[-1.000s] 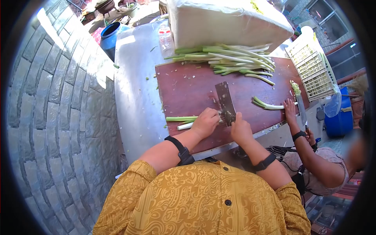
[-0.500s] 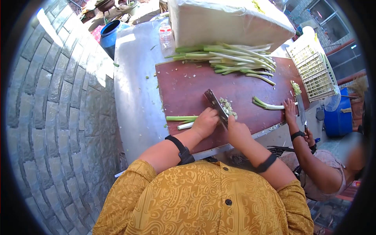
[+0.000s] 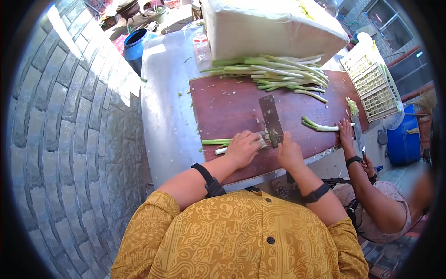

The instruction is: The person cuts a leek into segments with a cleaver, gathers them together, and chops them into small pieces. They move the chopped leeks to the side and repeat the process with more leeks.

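Note:
My right hand is wrapped round the handle of a broad cleaver, whose blade lies tilted flat-side up over the red-brown board. Left of the blade, my left hand presses on a few green onions, their green ends sticking out to the left. Small cut pieces show between my left fingers and the blade; the blade hides any others. A large bunch of green onions lies at the board's far edge.
At the right a co-worker's hand holds a green onion on the board, a knife beside it. A white crate stands at the right edge, a large pale block and plastic bottle behind.
The cleaver has turned from edge-down to showing its broad face, and it covers where cut pieces lay. My left fingers have spread over the green onions. My right hand has shifted slightly right.

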Demonstrator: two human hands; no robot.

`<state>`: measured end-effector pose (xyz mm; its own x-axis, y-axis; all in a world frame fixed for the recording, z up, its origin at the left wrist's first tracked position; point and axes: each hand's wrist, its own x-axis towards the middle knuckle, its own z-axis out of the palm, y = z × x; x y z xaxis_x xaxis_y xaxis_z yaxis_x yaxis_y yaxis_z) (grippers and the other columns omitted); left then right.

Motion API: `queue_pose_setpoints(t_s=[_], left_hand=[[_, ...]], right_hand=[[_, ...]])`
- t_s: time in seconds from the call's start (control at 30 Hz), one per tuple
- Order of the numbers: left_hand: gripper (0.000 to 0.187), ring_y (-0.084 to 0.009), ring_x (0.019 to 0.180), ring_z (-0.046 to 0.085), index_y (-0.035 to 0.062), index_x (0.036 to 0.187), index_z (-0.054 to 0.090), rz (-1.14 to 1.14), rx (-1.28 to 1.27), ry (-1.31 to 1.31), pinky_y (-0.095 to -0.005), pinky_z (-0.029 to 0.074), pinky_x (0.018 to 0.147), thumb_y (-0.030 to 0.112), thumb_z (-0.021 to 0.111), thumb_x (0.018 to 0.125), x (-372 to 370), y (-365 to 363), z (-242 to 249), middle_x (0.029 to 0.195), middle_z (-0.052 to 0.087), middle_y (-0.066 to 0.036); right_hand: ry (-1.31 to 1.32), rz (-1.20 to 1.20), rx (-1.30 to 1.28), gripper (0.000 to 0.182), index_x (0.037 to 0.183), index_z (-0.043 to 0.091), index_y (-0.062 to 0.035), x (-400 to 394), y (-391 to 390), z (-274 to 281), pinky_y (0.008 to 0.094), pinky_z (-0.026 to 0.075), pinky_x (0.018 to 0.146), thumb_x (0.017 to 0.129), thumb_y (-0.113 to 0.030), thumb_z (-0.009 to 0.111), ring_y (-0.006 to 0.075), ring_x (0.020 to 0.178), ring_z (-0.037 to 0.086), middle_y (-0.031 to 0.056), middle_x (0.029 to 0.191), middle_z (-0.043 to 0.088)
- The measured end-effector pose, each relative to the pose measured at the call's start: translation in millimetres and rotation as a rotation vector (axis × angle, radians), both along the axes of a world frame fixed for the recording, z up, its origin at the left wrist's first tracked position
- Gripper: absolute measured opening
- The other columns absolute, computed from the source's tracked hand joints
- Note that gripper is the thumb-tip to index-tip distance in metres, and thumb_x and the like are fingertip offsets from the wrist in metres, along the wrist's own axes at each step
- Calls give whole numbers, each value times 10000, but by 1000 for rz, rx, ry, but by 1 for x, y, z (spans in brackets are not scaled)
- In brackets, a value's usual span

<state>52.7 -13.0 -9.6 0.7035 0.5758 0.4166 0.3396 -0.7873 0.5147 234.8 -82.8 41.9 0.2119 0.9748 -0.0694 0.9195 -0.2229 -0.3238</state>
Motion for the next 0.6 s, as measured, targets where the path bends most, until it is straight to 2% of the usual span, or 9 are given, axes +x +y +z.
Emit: queue_pose_setpoints(t_s=[0.17, 0.23, 0.33, 0.43, 0.6], left_hand=[[165, -257, 1013, 516, 105, 877, 639, 16, -63, -73, -386, 468, 853, 115, 656, 713, 5, 1, -18, 1002, 560, -52], [162, -274, 966, 531, 72, 866, 641, 12, -68, -109, -375, 470, 833, 90, 674, 709, 6, 3, -22, 974, 572, -72], [148, -282, 936, 540, 46, 846, 636, 10, -60, -142, -368, 472, 821, 77, 679, 709, 7, 4, -25, 942, 583, -83], [135, -280, 928, 542, 45, 831, 632, 14, -60, -161, -368, 474, 817, 76, 677, 707, 9, 5, -27, 932, 588, -85], [138, -279, 920, 545, 47, 825, 624, 11, -78, -160, -367, 476, 813, 72, 676, 700, 9, 2, -28, 958, 586, -82]], right_hand=[[-11, 100, -116, 250, 1017, 373, 2, 0, -19, 30, 560, 462, 607, 853, -109, 526, 466, 635, 589, 257, 660, 595], [-2, 111, -185, 269, 1030, 374, 6, -5, -29, 39, 564, 451, 607, 848, -106, 538, 474, 640, 578, 268, 677, 592], [-48, 164, -249, 231, 981, 382, 15, -6, -39, 42, 533, 483, 597, 801, -48, 511, 438, 629, 611, 243, 659, 608], [-101, 197, -319, 244, 979, 368, 7, -6, -43, 42, 537, 467, 571, 828, -84, 538, 456, 614, 588, 247, 663, 597], [-124, 224, -341, 257, 975, 381, 10, -10, -24, 29, 523, 494, 605, 777, -41, 536, 443, 658, 618, 244, 687, 616]])
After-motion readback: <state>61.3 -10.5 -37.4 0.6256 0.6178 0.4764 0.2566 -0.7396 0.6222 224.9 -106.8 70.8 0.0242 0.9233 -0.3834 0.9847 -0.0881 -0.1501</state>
